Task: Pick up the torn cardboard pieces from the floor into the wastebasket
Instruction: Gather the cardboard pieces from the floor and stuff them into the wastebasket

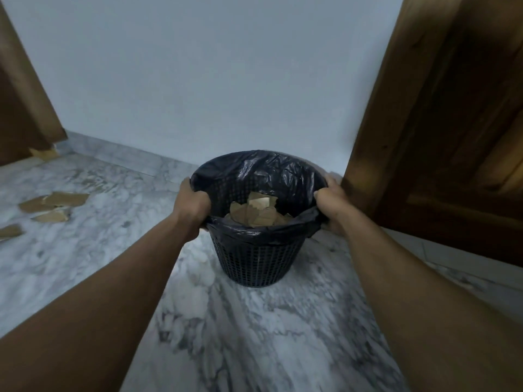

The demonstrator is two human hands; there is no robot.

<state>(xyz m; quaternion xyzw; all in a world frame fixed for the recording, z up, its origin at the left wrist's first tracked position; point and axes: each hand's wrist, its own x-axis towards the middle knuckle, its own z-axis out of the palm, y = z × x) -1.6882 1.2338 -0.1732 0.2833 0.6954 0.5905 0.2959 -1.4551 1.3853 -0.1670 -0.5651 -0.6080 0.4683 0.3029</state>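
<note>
The wastebasket (256, 258), a dark mesh tub lined with a black plastic bag (266, 171), stands upright on the marble floor (254, 335) near the pale wall (212, 80), with its right side just beside the wooden door frame (376, 123). The left hand (192, 206) holds the left rim, its grip pressed together on the folded-over bag edge; the right hand (332, 206) holds the right rim the same way, fingers curled over the bag edge. Both forearms reach in from the lower corners, leaving an open strip of floor between them in front of the basket. Inside the basket lie torn cardboard pieces (259, 212), well below the rim. On the floor to the left, well apart from the basket, lies a cluster of loose pieces (53, 203), overlapping one another, with one more piece (10, 232) at the left edge of view, partly cut off. A further scrap (44, 154) lies at the foot of the left wooden panel (25, 108), touching or nearly touching its base; which cannot be told. The floor between the cluster and the basket is open marble. On the right, the door frame and dark door (458, 137) close off that side.
</note>
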